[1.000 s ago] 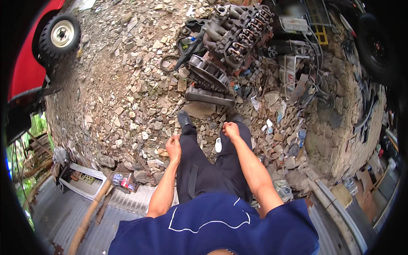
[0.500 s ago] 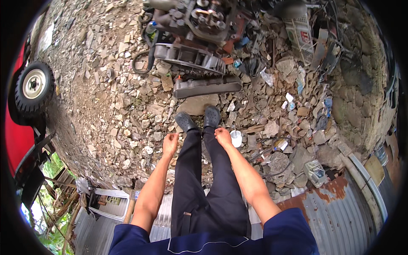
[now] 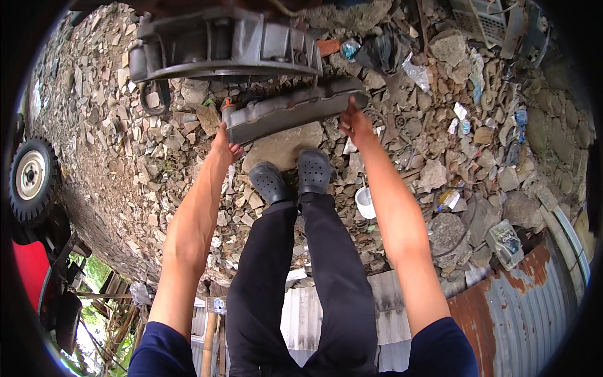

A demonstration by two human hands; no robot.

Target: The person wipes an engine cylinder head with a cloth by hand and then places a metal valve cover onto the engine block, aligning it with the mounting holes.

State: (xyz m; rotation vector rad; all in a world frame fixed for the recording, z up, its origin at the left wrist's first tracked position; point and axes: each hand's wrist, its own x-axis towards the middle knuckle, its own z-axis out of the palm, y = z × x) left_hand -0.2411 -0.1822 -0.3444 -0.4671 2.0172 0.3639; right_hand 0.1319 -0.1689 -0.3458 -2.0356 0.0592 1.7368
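Observation:
A long dark grey metal engine cover lies across the rubble just beyond my shoes, an orange plug at its left end. My left hand is at that end, the thumb up beside the corner and the fingers loosely bent by the lower edge. At the opposite end, my right hand has its fingers apart, one overlapping the cover's end in view. Whether either hand bears on the metal is hard to see. Right behind the cover stands a large ribbed metal housing.
A flat stone lies between the cover and my dark clogs. A white cup stands right of my feet. Broken stones and litter spread all around. Corrugated metal sheets and a wooden-handled hammer are near me; a wheel is far left.
Both hands have reached forward and apart, from beside my shins to the two ends of the engine cover. The view has shifted closer to the cover and housing.

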